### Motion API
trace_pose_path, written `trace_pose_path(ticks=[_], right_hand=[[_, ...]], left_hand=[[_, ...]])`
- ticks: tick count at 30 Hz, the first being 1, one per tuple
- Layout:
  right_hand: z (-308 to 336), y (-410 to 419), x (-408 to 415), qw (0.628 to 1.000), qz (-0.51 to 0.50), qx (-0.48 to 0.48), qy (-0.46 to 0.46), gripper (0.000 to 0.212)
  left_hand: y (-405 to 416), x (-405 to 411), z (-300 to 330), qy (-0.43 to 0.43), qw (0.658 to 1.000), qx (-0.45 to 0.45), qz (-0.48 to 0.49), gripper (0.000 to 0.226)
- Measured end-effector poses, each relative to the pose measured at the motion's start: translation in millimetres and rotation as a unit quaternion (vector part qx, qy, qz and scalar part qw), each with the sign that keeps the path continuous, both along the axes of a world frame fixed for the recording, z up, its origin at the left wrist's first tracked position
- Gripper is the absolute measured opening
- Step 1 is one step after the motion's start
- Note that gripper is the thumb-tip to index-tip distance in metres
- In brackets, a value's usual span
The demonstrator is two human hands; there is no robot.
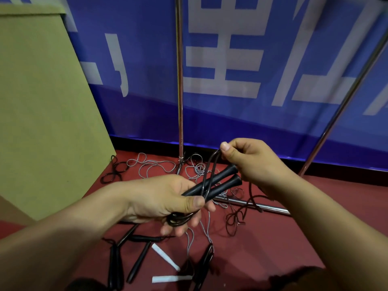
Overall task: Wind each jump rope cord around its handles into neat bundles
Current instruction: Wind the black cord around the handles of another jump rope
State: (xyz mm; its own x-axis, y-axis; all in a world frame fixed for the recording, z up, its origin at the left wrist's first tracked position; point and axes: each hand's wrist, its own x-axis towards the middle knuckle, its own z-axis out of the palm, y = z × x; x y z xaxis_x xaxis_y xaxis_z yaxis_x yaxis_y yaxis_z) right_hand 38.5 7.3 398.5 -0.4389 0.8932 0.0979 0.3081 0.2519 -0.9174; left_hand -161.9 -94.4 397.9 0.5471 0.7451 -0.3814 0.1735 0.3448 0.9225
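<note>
Rope winding, part way done

Our left hand (165,198) has a tight grip on two black handles (212,184), held side by side above the red floor (294,238). Our right hand (249,162) pinches a loop of cord (214,162). Next we lay that loop snugly around the handles.

Left grip (168,198) curled, thumb pressed on top; right grip (249,158) raised, thumb-fingertip pinch.

- My left hand (165,198) holds two handles (214,183) side by side, above the floor (294,238).
- My right hand (252,160) pinches the cord (213,164) just behind them.
- Loose ropes (159,164) lie farther back, by the pole (179,80).
</note>
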Motion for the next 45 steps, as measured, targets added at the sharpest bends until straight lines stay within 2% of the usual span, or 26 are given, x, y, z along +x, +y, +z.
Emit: trace_pose_path(ticks=[5, 12, 13, 16, 19, 23, 30, 34, 42, 45], right_hand=[[-0.8, 0.9, -0.4, 0.998, 0.004, -0.059, 0.022, 0.04], [0.2, -0.1, -1.6, 0.996, 0.021, -0.083, 0.027, 0.006], [1.3, -0.7, -1.9, 0.996, 0.016, -0.086, 0.028, 0.007], [-0.2, 3.4, -0.6, 0.997, -0.019, -0.079, 0.008, 0.024], [-5.4, 4.4, 0.1, 0.996, -0.014, -0.083, -0.031, 0.017], [-9.1, -2.9, -3.6, 0.991, 0.04, -0.1, -0.075, 0.021], [-9.0, -15.0, -9.2, 0.987, 0.1, 0.013, -0.127, 0.015], [-14.7, -23.6, -14.3, 0.984, 0.126, 0.01, -0.128, 0.014], [-17.1, -21.6, -13.1, 0.968, 0.063, 0.132, -0.202, 0.016], [-15.0, -21.3, -12.9, 0.969, 0.037, 0.143, -0.199, 0.014]], left_hand=[[-1.3, 3.8, 4.0, 0.001, 1.0, 0.005, -0.012, 0.041], [-4.3, 4.9, 3.3, -0.015, 0.999, -0.026, -0.041, 0.033], [-4.3, 5.7, 3.6, -0.02, 0.999, -0.025, -0.032, 0.031], [-2.1, 6.1, 2.9, -0.032, 0.998, -0.001, 0.062, 0.029], [3.2, 4.0, -0.1, -0.032, 0.985, 0.027, 0.165, 0.021], [8.7, 3.5, -3.1, -0.022, 0.968, 0.051, 0.245, 0.015], [13.5, -3.7, -6.8, 0.055, 0.95, 0.08, 0.297, 0.022], [11.5, -6.5, -11.8, 0.118, 0.953, 0.086, 0.266, 0.015], [10.5, -6.3, -20.7, 0.166, 0.957, 0.069, 0.228, 0.013], [9.8, -6.2, -23.0, 0.178, 0.959, 0.047, 0.217, 0.011]])
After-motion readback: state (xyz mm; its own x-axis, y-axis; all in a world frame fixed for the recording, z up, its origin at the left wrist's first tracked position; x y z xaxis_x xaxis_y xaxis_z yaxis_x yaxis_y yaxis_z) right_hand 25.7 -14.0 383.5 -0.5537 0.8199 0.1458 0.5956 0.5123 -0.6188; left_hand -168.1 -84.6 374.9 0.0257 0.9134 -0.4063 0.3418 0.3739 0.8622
